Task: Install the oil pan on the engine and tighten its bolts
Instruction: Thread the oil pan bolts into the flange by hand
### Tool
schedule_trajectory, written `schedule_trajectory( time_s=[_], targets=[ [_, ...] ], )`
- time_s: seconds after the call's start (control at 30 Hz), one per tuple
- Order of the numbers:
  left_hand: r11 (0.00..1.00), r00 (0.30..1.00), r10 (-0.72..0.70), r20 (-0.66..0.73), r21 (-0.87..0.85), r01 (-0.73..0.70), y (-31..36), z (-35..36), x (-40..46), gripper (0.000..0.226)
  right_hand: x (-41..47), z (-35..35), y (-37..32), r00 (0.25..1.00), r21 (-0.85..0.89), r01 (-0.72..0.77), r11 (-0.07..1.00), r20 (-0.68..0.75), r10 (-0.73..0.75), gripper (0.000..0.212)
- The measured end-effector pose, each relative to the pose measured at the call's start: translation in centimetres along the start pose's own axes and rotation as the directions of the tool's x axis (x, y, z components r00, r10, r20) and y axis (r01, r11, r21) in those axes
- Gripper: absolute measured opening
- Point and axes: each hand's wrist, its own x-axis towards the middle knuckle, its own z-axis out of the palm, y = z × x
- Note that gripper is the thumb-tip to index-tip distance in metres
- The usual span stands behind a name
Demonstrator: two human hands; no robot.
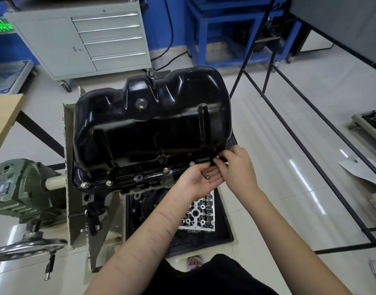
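We were in the bolt-starting step. The black oil pan (pixel 153 124) already sat upside-down on the engine (pixel 140 191) held in the stand, its flange lying along the engine's mating face. Along the near flange edge we could see four bolts (pixel 165 170) seated in their holes, running from the near-left corner toward the right, with at least one hole between them unfilled.

Our left hand (pixel 200 179) lay palm-up just below the flange, fingers loosely spread, cradling one loose bolt (pixel 206 176) in the palm rather than gripping it. Our right hand (pixel 236 165) reached over it to the near-right stretch of the flange, fingertips (pixel 218 159) pinched together at the edge; it looked as though they held a bolt at a hole, but the bolt itself was hidden and we could not be sure.

We judged the next move to be threading that fastener by hand, keeping it square to the flange so it would not cross-thread, then taking the spare from the palm for another hole. Tightening with a tool seemed some way off; no wrench was in view near us.
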Motion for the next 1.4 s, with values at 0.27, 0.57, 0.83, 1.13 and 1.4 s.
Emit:
schedule_trajectory(
  time_s=[0.27,0.57,0.83,1.13,1.4],
  targets=[
    [1.000,1.000,0.005,-0.012,-0.010,-0.006,0.0,0.3,-0.4,0.032,0.0,0.3,-0.1,0.996,-0.031,-0.022,0.999,-0.083,0.019,0.025],
    [0.999,0.999,0.041,-0.024,0.000,-0.041,-0.1,0.1,-0.1,0.040,-0.4,0.6,0.1,0.997,0.029,-0.016,0.999,-0.075,0.018,0.017],
    [0.999,0.999,0.031,-0.018,0.020,-0.031,-0.1,0.2,-0.4,0.032,-0.1,0.5,0.5,0.997,0.087,-0.040,0.995,-0.058,0.045,0.018],
    [0.999,0.999,0.034,-0.013,0.029,-0.033,0.0,-0.1,0.0,0.054,-0.6,0.5,-0.1,0.988,0.069,-0.079,0.995,-0.129,0.087,0.027],
    [0.999,0.999,0.006,0.040,0.049,-0.008,0.1,-0.2,0.0,0.062,-4.2,0.7,-1.4,0.995,0.084,0.085,0.993,-0.052,-0.081,0.012]
  ],
)
